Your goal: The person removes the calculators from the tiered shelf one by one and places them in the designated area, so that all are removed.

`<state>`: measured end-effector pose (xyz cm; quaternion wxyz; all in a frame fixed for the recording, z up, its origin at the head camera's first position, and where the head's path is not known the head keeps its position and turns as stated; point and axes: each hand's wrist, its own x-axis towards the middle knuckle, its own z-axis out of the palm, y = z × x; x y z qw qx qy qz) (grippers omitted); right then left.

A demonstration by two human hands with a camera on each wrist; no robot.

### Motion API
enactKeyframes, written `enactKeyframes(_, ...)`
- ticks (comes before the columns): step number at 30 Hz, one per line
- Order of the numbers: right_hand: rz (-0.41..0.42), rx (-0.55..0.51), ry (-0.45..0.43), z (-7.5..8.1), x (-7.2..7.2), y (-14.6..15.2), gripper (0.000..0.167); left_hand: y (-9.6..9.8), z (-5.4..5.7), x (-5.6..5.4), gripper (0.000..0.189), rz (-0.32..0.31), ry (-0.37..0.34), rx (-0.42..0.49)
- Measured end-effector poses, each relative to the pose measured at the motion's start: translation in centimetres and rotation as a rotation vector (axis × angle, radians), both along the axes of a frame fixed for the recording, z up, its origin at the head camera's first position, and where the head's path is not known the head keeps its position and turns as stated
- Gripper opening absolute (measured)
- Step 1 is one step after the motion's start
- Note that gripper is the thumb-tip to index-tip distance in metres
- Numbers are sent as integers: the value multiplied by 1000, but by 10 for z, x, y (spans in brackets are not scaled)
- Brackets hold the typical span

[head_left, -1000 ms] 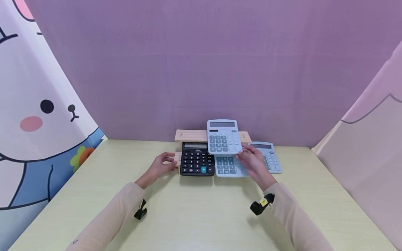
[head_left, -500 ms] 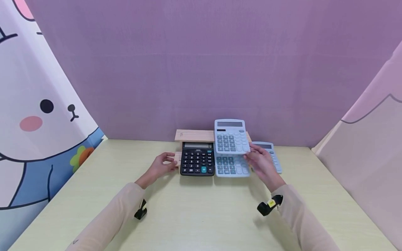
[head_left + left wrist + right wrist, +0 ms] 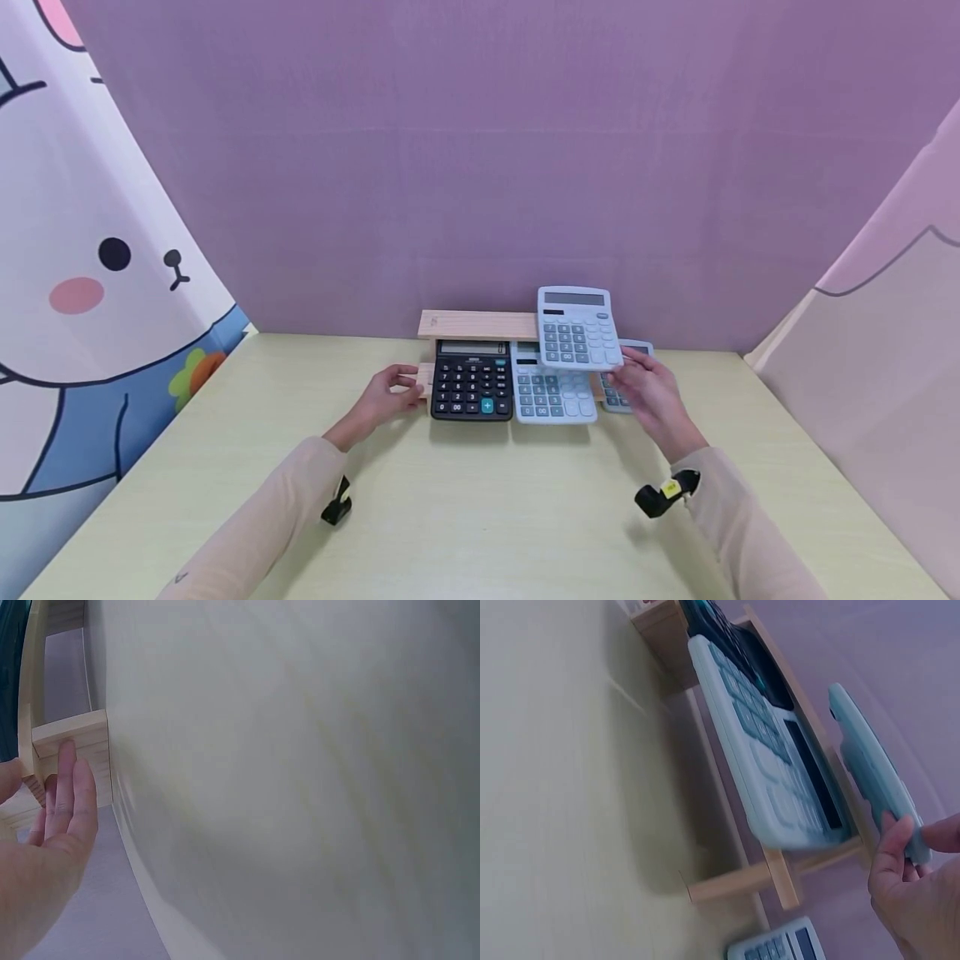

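My right hand (image 3: 652, 402) pinches a light blue calculator (image 3: 573, 331) by its lower right corner, thumb on the face and fingers behind. The right wrist view shows this calculator (image 3: 874, 761) raised apart from the wooden rack (image 3: 476, 324). On the rack's lower ledge lean a black calculator (image 3: 471, 385) at left and a second light blue calculator (image 3: 555, 400) at right, its top partly covered by the held one. My left hand (image 3: 381, 403) grips the rack's left end; in the left wrist view thumb and fingers (image 3: 64, 787) lie on either side of its wood.
A third light blue calculator (image 3: 618, 405), partly hidden, lies beyond the rack's right end on the pale table (image 3: 480, 517). A purple backdrop (image 3: 480, 167) rises right behind the rack. Cartoon-printed cloth (image 3: 75, 350) hangs at left, and a pale pink cloth (image 3: 885, 350) at right.
My right hand has moved right with the held calculator, uncovering more of the black calculator and the rack's top board. My left hand has stayed at the rack's left end.
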<state>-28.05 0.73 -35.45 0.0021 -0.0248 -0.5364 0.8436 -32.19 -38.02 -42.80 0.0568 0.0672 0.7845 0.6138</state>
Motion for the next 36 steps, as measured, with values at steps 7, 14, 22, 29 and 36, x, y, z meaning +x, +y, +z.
enactKeyframes(7, -10, 8, -4, 1, 5, 18, 32, -1, 0, 1, 45, -17, 16, 15)
enactKeyframes(14, -16, 3, 6, 2, 9, 34, 31, -2, 0, 0, 45, -16, 7, 13)
enactKeyframes(22, -28, 22, 8, 4, 13, 50, 31, -1, 0, 1, 45, -24, 18, 24)
enactKeyframes(29, -31, 8, 29, 4, 16, 65, 31, 1, 2, 2, 45, -17, 13, 27)
enactKeyframes(36, -17, -56, 58, 0, 19, 80, 27, 1, 3, 3, 44, -12, 4, 19)
